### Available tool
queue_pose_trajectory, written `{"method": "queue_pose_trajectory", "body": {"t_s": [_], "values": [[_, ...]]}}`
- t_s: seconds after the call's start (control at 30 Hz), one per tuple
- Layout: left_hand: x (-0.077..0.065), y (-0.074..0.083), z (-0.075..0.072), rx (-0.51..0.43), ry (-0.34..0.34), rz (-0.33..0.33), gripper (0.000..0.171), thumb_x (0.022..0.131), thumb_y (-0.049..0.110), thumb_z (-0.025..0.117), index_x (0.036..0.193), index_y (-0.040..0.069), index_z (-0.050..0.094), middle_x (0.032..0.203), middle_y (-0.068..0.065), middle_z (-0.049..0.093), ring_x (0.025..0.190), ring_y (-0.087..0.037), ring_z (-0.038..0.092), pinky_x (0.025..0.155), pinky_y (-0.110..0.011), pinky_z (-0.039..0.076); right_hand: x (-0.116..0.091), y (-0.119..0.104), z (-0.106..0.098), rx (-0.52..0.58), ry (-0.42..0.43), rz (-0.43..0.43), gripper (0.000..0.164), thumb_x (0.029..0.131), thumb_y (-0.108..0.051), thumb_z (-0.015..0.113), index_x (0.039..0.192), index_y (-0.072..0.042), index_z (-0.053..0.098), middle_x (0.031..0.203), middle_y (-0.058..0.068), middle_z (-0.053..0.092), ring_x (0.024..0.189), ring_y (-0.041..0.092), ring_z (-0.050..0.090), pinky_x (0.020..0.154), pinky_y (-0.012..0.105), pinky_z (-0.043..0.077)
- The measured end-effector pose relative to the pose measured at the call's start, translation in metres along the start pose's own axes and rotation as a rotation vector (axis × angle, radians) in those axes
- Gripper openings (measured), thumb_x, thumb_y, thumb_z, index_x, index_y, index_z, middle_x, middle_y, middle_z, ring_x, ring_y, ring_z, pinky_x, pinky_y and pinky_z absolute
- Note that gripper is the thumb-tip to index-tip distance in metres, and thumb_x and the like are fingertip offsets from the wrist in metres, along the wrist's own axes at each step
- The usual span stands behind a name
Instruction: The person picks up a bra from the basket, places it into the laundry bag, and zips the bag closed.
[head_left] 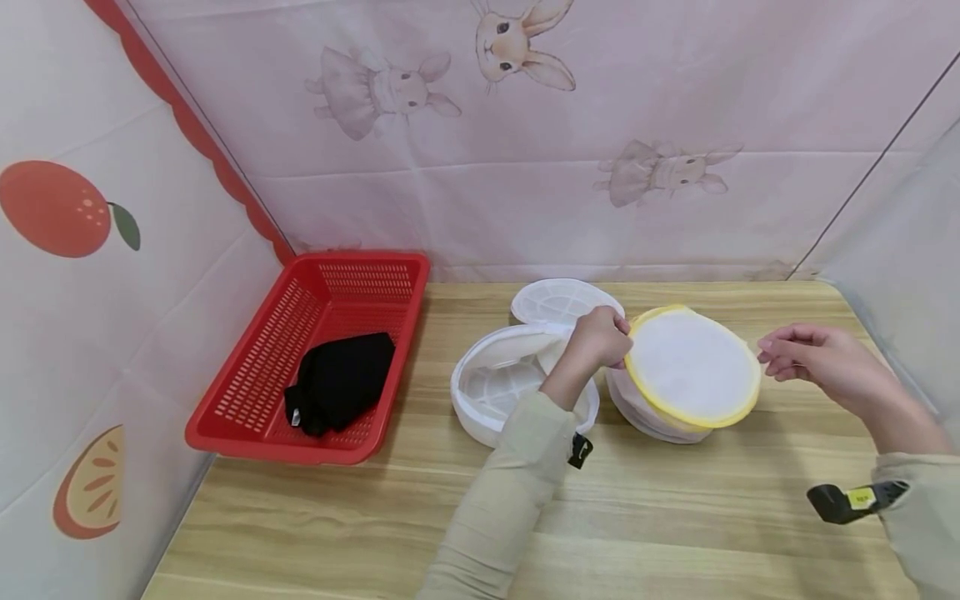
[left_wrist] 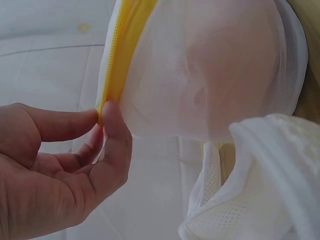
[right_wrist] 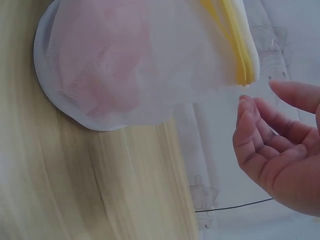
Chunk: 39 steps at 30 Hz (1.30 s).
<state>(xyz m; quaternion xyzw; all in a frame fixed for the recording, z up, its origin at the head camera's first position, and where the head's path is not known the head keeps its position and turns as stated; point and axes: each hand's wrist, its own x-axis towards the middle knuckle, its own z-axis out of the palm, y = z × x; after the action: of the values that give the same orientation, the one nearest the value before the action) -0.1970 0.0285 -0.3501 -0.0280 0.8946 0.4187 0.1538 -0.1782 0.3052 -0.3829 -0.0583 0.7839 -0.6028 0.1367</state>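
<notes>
A round white mesh laundry bag [head_left: 693,362] with a yellow zippered rim [left_wrist: 116,60] stands on the table, something pinkish showing through its mesh wall [right_wrist: 105,65]. My left hand [head_left: 600,337] pinches the left edge of that rim between thumb and fingers. At the opposite edge, my right hand [head_left: 832,362] hovers with loosely bent fingers, holding nothing; in the right wrist view its fingertips [right_wrist: 245,107] are just off the end of the zipper. Next to the left forearm is a second white mesh bag [head_left: 467,408], opened, its oval lid [head_left: 562,298] folded back behind it.
On the left, a red plastic basket [head_left: 397,375] holds a crumpled black cloth item [head_left: 341,383] with a small white tag. Pink curtain [head_left: 510,208] walls off the back of the wooden table [head_left: 660,517], and a white printed sheet [head_left: 67,333] hangs at the left.
</notes>
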Motion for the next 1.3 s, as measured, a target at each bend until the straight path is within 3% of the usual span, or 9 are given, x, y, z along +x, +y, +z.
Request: {"method": "queue_pose_trajectory", "body": {"t_s": [0.1, 0.2, 0.33, 0.47, 0.57, 0.67, 0.87, 1.13, 1.3], "values": [[0.000, 0.001, 0.001, 0.017, -0.016, 0.000, 0.017, 0.079, -0.004, 0.054, 0.091, 0.007, 0.058, 0.084, -0.004, 0.058, 0.042, -0.008, 0.053, 0.043, -0.016, 0.045, 0.003, 0.000, 0.002, -0.022, -0.016, 0.041, 0.025, 0.094, -0.008, 0.049, 0.085, -0.023, 0.067, 0.079, -0.003, 0.064, 0.068, 0.012, 0.060, 0.061, 0.024, 0.051], [0.000, 0.001, 0.001, 0.038, -0.043, 0.002, 0.026, 0.078, -0.006, 0.053, 0.101, 0.006, 0.058, 0.090, -0.005, 0.059, 0.043, -0.009, 0.054, 0.044, -0.016, 0.046, 0.006, 0.001, 0.005, -0.061, -0.041, 0.083, 0.022, 0.094, -0.009, 0.049, 0.088, -0.020, 0.067, 0.079, -0.003, 0.063, 0.067, 0.011, 0.060, 0.061, 0.025, 0.051], [0.000, 0.000, 0.002, 0.058, -0.076, 0.005, 0.027, 0.079, -0.007, 0.052, 0.102, 0.006, 0.058, 0.090, -0.006, 0.058, 0.043, -0.009, 0.054, 0.044, -0.017, 0.046, 0.010, 0.003, 0.010, -0.128, -0.060, 0.124, 0.020, 0.095, -0.011, 0.047, 0.102, -0.001, 0.063, 0.080, -0.004, 0.063, 0.069, 0.010, 0.060, 0.063, 0.027, 0.052], [0.000, -0.001, 0.002, 0.059, -0.094, 0.001, 0.024, 0.079, -0.009, 0.049, 0.097, 0.006, 0.057, 0.089, -0.007, 0.056, 0.041, -0.010, 0.052, 0.044, -0.017, 0.047, 0.012, 0.006, 0.015, -0.159, -0.079, 0.140, 0.037, 0.096, -0.012, 0.045, 0.113, 0.021, 0.049, 0.081, -0.006, 0.062, 0.071, 0.009, 0.059, 0.065, 0.028, 0.052], [-0.001, -0.001, 0.002, 0.048, -0.106, -0.010, 0.024, 0.079, -0.009, 0.049, 0.096, 0.006, 0.056, 0.089, -0.007, 0.055, 0.042, -0.011, 0.052, 0.044, -0.018, 0.047, 0.014, 0.008, 0.017, -0.140, -0.091, 0.146, 0.043, 0.096, -0.013, 0.045, 0.116, 0.025, 0.041, 0.081, -0.006, 0.062, 0.071, 0.009, 0.059, 0.065, 0.028, 0.052], [-0.001, -0.002, 0.003, 0.057, -0.113, -0.009, 0.022, 0.079, -0.008, 0.049, 0.095, 0.006, 0.056, 0.089, -0.007, 0.055, 0.043, -0.011, 0.054, 0.045, -0.019, 0.048, 0.015, 0.009, 0.017, -0.103, -0.097, 0.145, 0.037, 0.095, -0.013, 0.047, 0.114, 0.020, 0.049, 0.083, -0.005, 0.063, 0.070, 0.009, 0.058, 0.065, 0.027, 0.051], [-0.003, -0.003, 0.002, 0.126, -0.129, 0.031, 0.016, 0.079, -0.006, 0.052, 0.087, 0.007, 0.055, 0.079, -0.004, 0.055, 0.048, -0.012, 0.058, 0.051, -0.020, 0.050, 0.014, 0.006, 0.013, -0.063, -0.080, 0.104, 0.015, 0.093, -0.011, 0.051, 0.091, -0.016, 0.064, 0.082, -0.005, 0.062, 0.068, 0.011, 0.056, 0.061, 0.025, 0.049], [-0.002, -0.003, 0.003, 0.193, -0.092, 0.067, 0.013, 0.077, -0.001, 0.056, 0.083, 0.010, 0.057, 0.078, 0.001, 0.058, 0.048, -0.007, 0.055, 0.048, -0.015, 0.042, 0.012, -0.001, 0.014, -0.100, -0.064, 0.076, 0.011, 0.093, -0.010, 0.052, 0.095, -0.011, 0.063, 0.082, -0.005, 0.060, 0.067, 0.012, 0.052, 0.061, 0.024, 0.047], [-0.002, -0.003, 0.006, 0.232, -0.083, 0.058, 0.012, 0.077, 0.000, 0.057, 0.082, 0.010, 0.061, 0.076, 0.000, 0.060, 0.049, -0.007, 0.056, 0.047, -0.014, 0.043, 0.010, 0.001, 0.014, -0.076, -0.053, 0.069, 0.013, 0.092, -0.009, 0.053, 0.092, -0.016, 0.064, 0.082, -0.005, 0.061, 0.068, 0.012, 0.055, 0.061, 0.024, 0.048]]}}
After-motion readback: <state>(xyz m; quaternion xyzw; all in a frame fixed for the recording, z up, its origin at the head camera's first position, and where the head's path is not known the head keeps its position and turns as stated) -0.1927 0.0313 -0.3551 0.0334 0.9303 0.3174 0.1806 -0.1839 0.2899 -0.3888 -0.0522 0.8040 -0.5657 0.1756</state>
